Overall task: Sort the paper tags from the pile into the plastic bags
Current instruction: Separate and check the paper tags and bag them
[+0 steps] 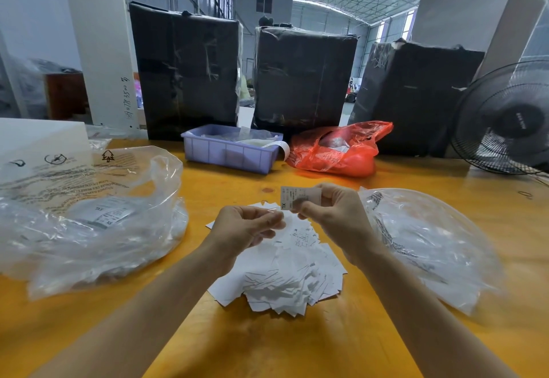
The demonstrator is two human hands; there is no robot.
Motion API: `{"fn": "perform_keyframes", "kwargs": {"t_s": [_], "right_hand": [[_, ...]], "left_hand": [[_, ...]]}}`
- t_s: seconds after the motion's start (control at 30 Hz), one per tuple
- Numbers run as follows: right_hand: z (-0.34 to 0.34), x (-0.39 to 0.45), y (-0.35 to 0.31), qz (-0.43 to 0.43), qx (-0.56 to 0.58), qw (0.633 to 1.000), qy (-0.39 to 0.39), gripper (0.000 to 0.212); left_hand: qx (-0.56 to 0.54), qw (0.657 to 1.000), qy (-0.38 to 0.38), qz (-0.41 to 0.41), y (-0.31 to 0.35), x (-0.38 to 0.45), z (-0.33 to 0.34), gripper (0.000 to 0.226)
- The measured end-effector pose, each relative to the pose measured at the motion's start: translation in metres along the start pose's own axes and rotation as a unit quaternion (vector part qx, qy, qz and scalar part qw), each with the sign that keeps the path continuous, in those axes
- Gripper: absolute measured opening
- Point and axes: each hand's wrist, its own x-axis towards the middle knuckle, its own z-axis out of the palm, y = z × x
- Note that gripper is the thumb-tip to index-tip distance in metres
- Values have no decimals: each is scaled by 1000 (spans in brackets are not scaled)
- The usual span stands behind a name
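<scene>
Bags of clear plastic lie on the yellow bench [297, 345] at either side of the frame. The left plastic bag [89, 214], printed with dark lettering and symbols, is crumpled open at middle left and holds a bundle of white paper tags [108, 216]; one reads "XL". The right plastic bag [427, 247], at middle right, is puffed and mostly see-through; what it holds cannot be made out. Between them, in the lower centre, sits the pile of paper tags [285, 282], loose white slips fanned over one another.

At upper centre a lilac plastic crate [228, 152] holds clear packets and a strip of white labels that hangs over its right rim. Just right of it lies a red plastic bag [338, 152], knotted around something rounded. Three black wrapped parcels [303, 77] stand behind these, and a black fan [505, 122] stands at the right edge.

Both forearms reach in from the bottom edge and meet above the pile. The right hand [332, 214] pinches a single tag [298, 198] between thumb and curled fingers, holding it upright above the far end of the pile, an "XL" mark at its lower left corner. The left hand [246, 229] hovers just left of it, palm up, fingers curled in toward the thumb; whether it holds a slip cannot be told.
</scene>
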Motion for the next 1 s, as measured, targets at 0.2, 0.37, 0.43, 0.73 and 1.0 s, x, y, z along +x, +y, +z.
{"fn": "perform_keyframes", "kwargs": {"t_s": [0.2,0.37,0.43,0.73,1.0], "right_hand": [[-1,0,1,-9,-36,999,3,6],[0,0,2,0,-39,999,-27,6],[1,-1,2,7,-37,998,-48,5],[-1,1,3,-2,-36,999,0,8],[-1,3,2,-22,-7,1000,20,9]], "left_hand": [[-26,1000,-9,-11,1,-1,-1,22],[-41,999,-8,-16,3,0,-2,27],[-44,999,-2,-17,3,1,-3,27],[-41,999,-7,-21,3,0,-1,25],[-44,999,-9,-19,1,1,-3,25]]}}
